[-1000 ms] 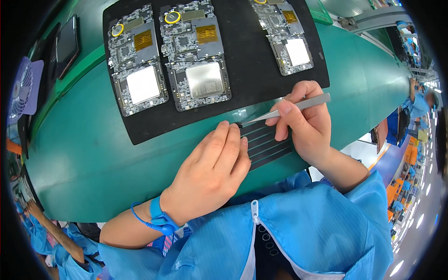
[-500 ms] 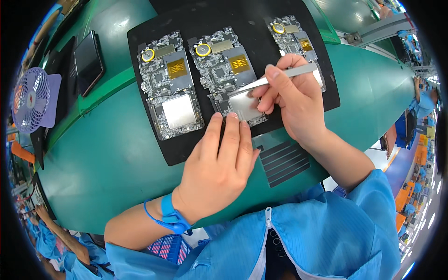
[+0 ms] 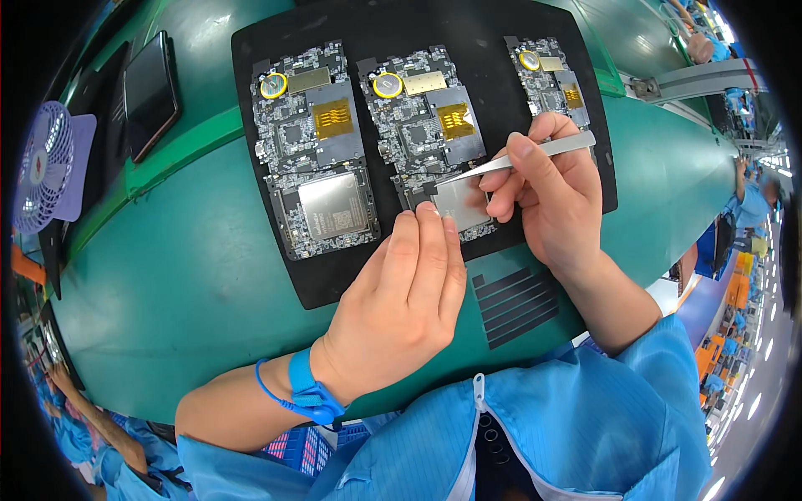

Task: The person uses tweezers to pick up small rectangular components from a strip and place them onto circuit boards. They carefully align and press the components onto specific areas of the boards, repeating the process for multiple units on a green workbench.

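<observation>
Three dark circuit boards lie on a black mat (image 3: 259,50). The middle board (image 3: 409,129) carries a yellow-rimmed coin cell, an amber film patch and a silver metal cover. My right hand (image 3: 555,192) is closed around silver tweezers (image 3: 539,154), whose tips reach the board just above the cover. By those tips sits a small black piece (image 3: 429,189). The fingers of my left hand (image 3: 405,288) are stretched out, their tips resting at the board's lower left part. The left board (image 3: 292,138) is untouched; my right hand partly hides the right board (image 3: 547,79).
A sheet of black strips (image 3: 518,309) lies on the green table (image 3: 192,275) near my right forearm. At the left are a dark phone-like device (image 3: 152,96) and a purple fan (image 3: 46,167). A metal bracket (image 3: 702,83) stands far right. A co-worker's arm (image 3: 96,409) shows lower left.
The tweezer tips have moved lower on the middle board, toward my left fingertips. The small black piece now shows at the tips. The whole view has shifted slightly.
</observation>
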Demonstrator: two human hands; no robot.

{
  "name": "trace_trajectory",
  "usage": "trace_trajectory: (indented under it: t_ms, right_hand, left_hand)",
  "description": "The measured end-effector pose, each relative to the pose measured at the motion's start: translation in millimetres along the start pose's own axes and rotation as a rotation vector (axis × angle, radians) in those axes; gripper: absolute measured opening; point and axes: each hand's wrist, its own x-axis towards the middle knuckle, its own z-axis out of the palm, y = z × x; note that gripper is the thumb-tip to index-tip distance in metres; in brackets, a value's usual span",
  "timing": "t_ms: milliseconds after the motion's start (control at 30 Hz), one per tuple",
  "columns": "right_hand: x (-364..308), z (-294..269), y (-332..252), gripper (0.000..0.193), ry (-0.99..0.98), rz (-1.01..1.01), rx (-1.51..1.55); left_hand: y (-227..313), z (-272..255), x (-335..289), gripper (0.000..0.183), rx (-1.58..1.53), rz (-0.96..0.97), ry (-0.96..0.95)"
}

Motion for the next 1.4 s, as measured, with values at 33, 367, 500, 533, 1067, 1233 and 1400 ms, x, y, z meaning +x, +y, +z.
trace_trajectory:
  t_ms: [33, 367, 500, 533, 1067, 1233, 1400]
  right_hand:
    - [0.3, -0.6, 0.3, 0.021, 0.002, 0.003, -0.002]
    - [2.0, -2.2, -0.7, 0.02, 0.002, 0.015, -0.019]
    - [1.9, -3.2, -0.9, 0.02, -0.003, 0.019, -0.014]
    - [2.1, -2.9, -0.4, 0.02, -0.001, 0.015, -0.018]
    - [-12.2, -2.0, 17.4, 0.02, -0.199, -0.535, -0.251]
    - [-11.8, -2.8, 17.9, 0.019, -0.211, -0.555, -0.368]
    - [-11.6, -3.1, 19.6, 0.013, -0.208, -0.679, -0.491]
  left_hand:
    - [0.4, 0.3, 0.6, 0.042, 0.003, -0.002, 0.0]
    - [-0.1, 1.4, 1.6, 0.041, -0.06, -0.025, 0.01]
    - [-2.3, 2.7, 3.6, 0.041, -0.121, -0.065, 0.045]
    - [-3.8, 3.4, 4.0, 0.041, -0.133, -0.064, 0.041]
    - [-2.4, 0.5, -1.8, 0.044, -0.059, 0.016, -0.025]
    - [-3.2, 1.5, -1.1, 0.041, -0.041, 0.023, -0.004]
    - [-3.1, 1.7, -1.3, 0.039, -0.03, 0.03, 0.004]
